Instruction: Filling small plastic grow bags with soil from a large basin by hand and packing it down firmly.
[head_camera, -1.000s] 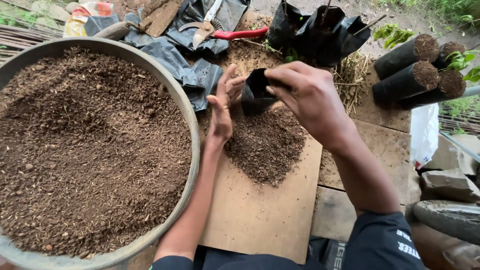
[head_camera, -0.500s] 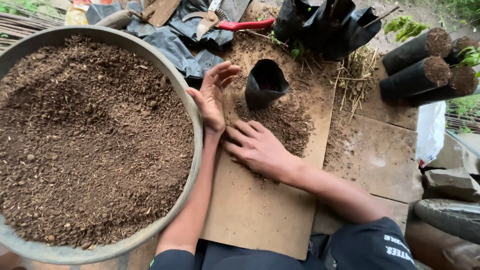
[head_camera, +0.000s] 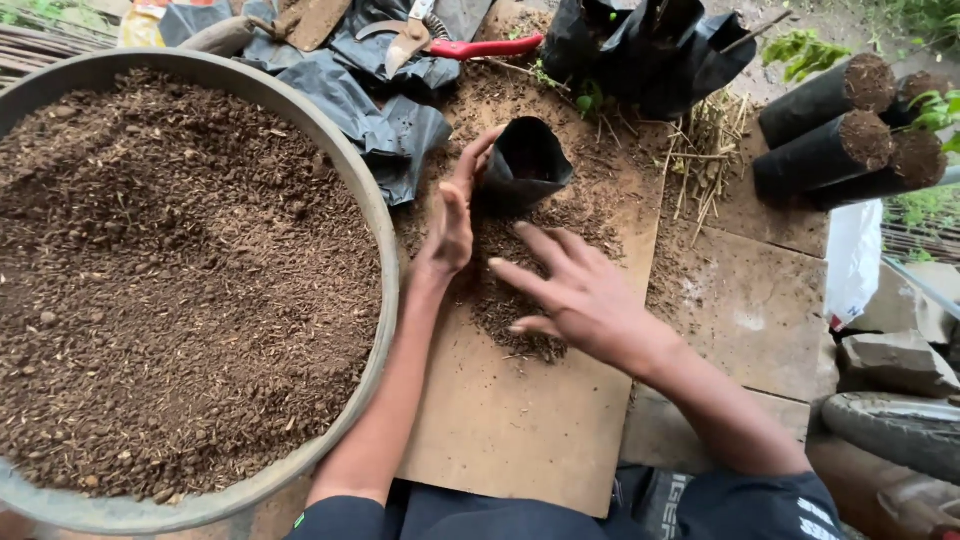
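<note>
A small black nursery bag (head_camera: 524, 165) stands open-mouthed on a wooden board (head_camera: 520, 420), partly filled with dark soil. My left hand (head_camera: 452, 215) rests on edge against the bag's left side, fingers straight and touching it. My right hand (head_camera: 575, 290) lies spread over a loose pile of soil mix (head_camera: 505, 290) in front of the bag, fingers apart, holding nothing. The pile sits between my two hands.
A large round metal basin (head_camera: 375, 210) heaped with brown soil mix fills the left. Red-handled pruning shears (head_camera: 450, 45) and black plastic sheets lie at the back. Several filled black bags (head_camera: 825, 140) lie on their sides at right, with a tyre (head_camera: 890, 430) lower right.
My right hand let go of the bag a second ago, dropped to the board, then slid up and right across the soil. My left hand closed in against the bag's side.
</note>
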